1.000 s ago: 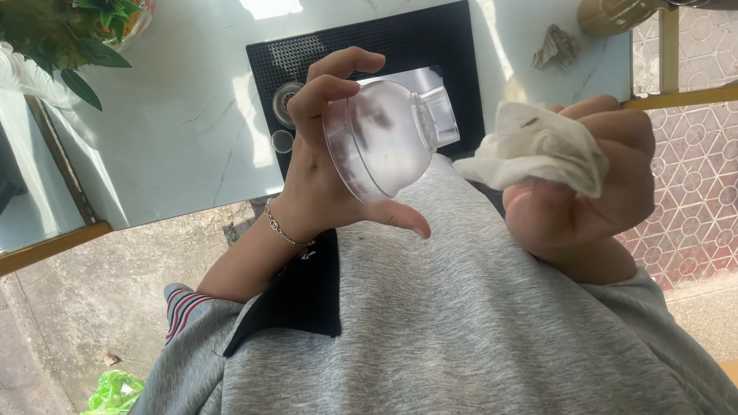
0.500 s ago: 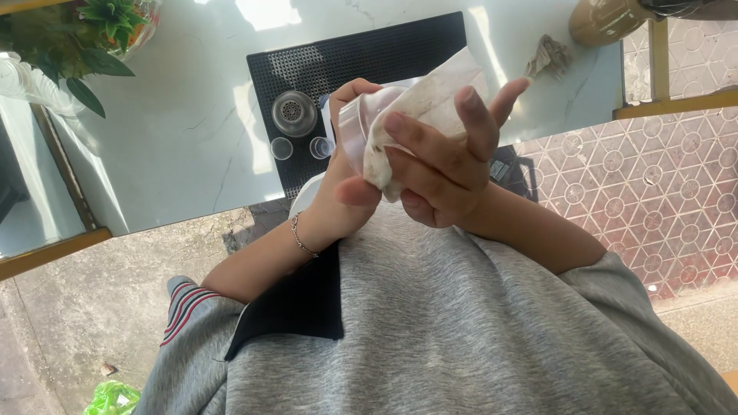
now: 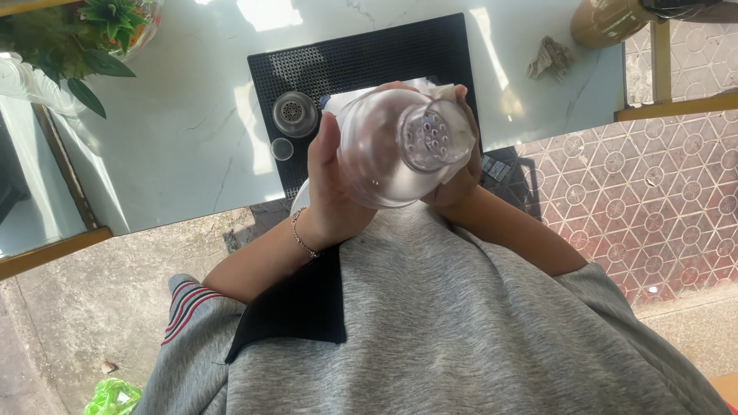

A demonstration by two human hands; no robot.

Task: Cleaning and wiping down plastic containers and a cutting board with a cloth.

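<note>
One clear, rounded plastic shaker top with a perforated strainer end (image 3: 400, 146) is held above the lap, just off the near edge of the white marble counter (image 3: 177, 131). The left hand (image 3: 330, 192) fingers wrap its side; the right hand (image 3: 461, 173) fingers press one white cloth (image 3: 453, 96) behind it. On the single black ridged mat (image 3: 369, 58) lie two round pieces: a metal strainer cap (image 3: 295, 113) and a small clear cap (image 3: 282, 149). Bare counter lies left of the mat.

Clear cup (image 3: 392, 150), black dotted mat (image 3: 361, 65), white marbled table (image 3: 177, 131).
</note>
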